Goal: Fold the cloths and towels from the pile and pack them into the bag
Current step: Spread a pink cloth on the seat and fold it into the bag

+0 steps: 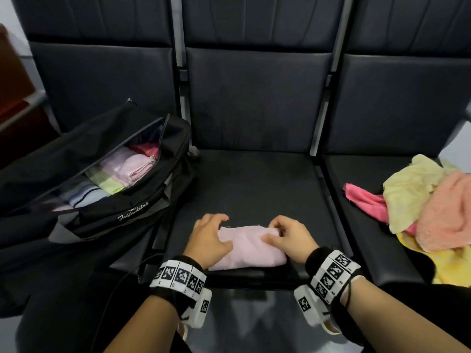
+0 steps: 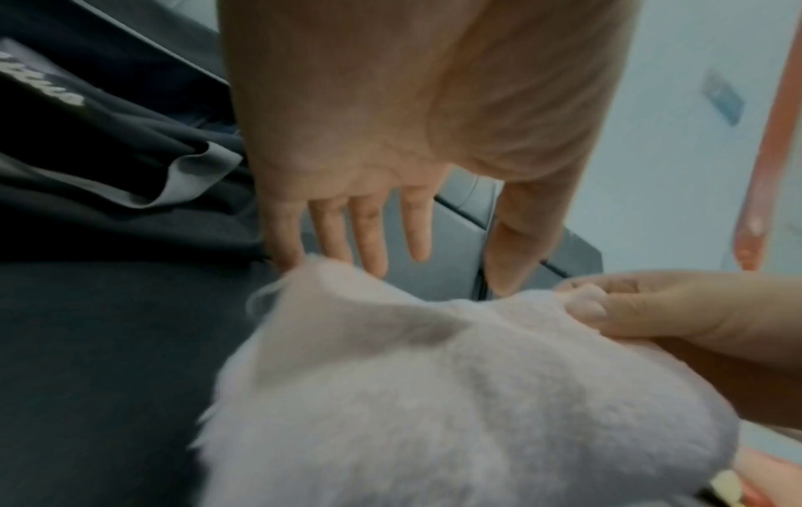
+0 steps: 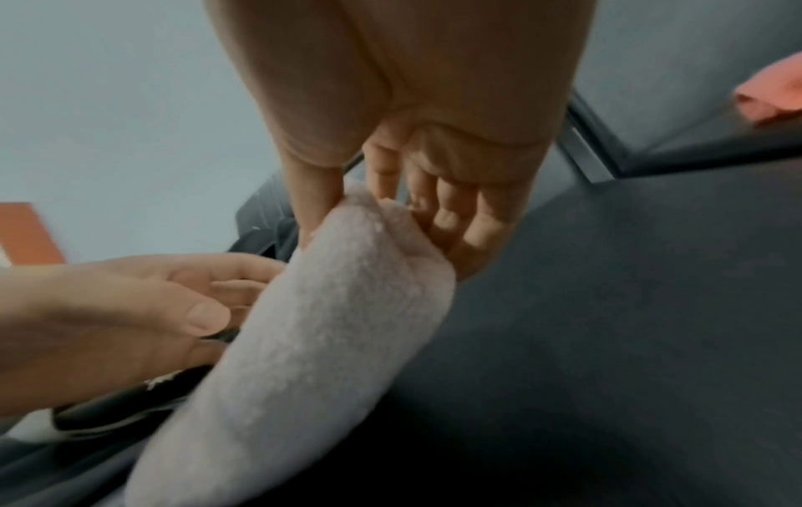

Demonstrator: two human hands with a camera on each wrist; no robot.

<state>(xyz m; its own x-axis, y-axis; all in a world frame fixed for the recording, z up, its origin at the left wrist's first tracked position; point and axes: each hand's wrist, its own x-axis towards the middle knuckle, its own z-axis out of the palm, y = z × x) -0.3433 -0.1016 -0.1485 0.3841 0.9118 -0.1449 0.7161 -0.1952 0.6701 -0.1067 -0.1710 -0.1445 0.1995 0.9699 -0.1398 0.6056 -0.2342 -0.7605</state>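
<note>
The towel [image 1: 248,247] lies crosswise between both hands. Left hand [image 1: 209,236] rests spread on its left end. Right hand [image 1: 290,238] pinches its right corner.

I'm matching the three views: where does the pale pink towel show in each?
Head: pink towel low centre, on the seat, between both hands.
Left wrist: lower centre-right.
Right wrist: centre, running to lower left.
Shared landmark: the right hand pinching its far corner.

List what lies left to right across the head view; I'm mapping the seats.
bag → left hand → pink towel → right hand → pile
</note>
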